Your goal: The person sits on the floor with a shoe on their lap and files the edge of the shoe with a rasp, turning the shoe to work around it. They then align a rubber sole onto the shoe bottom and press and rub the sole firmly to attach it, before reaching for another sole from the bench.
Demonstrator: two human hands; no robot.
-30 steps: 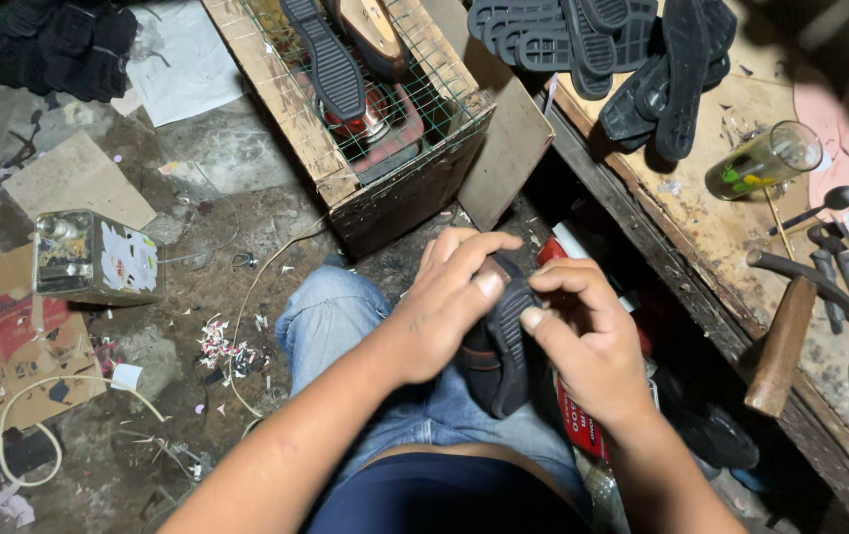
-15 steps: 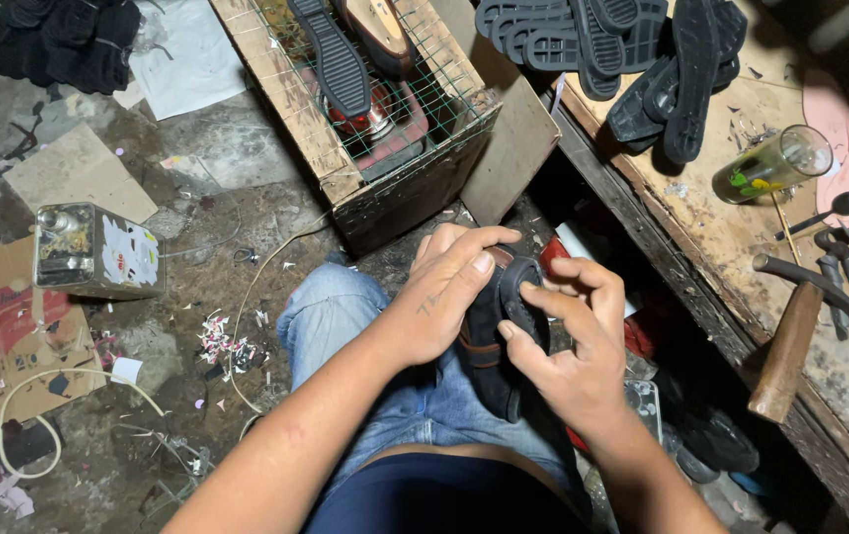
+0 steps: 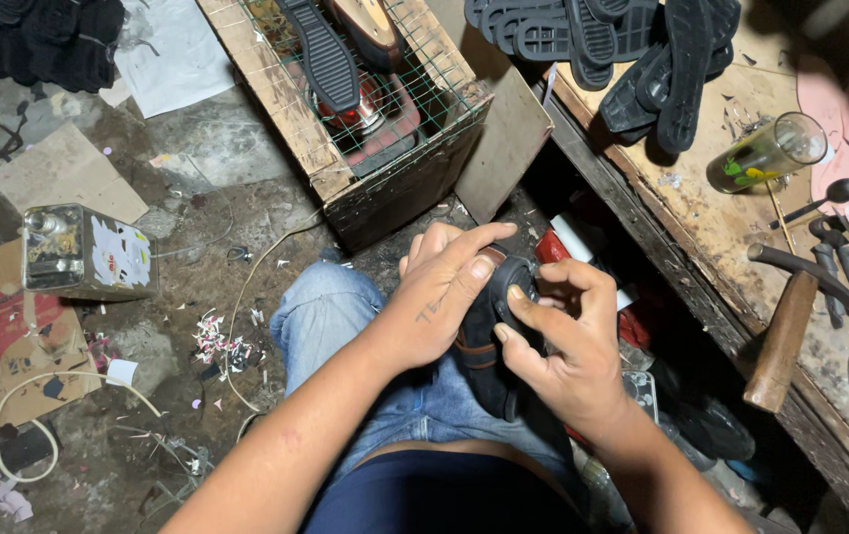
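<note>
Near the middle of the frame, resting on the person's lap over the blue jeans [image 3: 345, 326], is a dark shoe [image 3: 489, 341] with a black sole turned toward the camera. The left hand [image 3: 439, 302] wraps over its upper left side, fingers closed on it, thumb stretched along the top edge of the sole. The right hand [image 3: 568, 346] grips it from the right, its fingers curled and clamped on the sole's rim, the thumb pressing onto the sole face.

The step in hand looks like pressing the sole down onto the shoe. To do that well, the left hand should stay a firm brace so the shoe cannot roll on the knee, while the right thumb works along the rim in short overlapping presses rather than one hard squeeze. Pressure is best pushed from the middle outward to the edge, so no gap is left at the seam. The heel end is hidden under the palms, so whether it is seated cannot be told; it is worth turning the shoe to check.

At the right of the frame the wooden table [image 3: 711, 222] carries a hammer [image 3: 785, 331] just beside some pliers [image 3: 845, 272], a glass jar [image 3: 765, 153] lying on its side, and a pile of black soles [image 3: 602, 40] at the upper edge. A wooden crate [image 3: 276, 109] with wire mesh stands in the upper middle, and a dented metal can [image 3: 84, 252] sits on the littered floor at the left.
</note>
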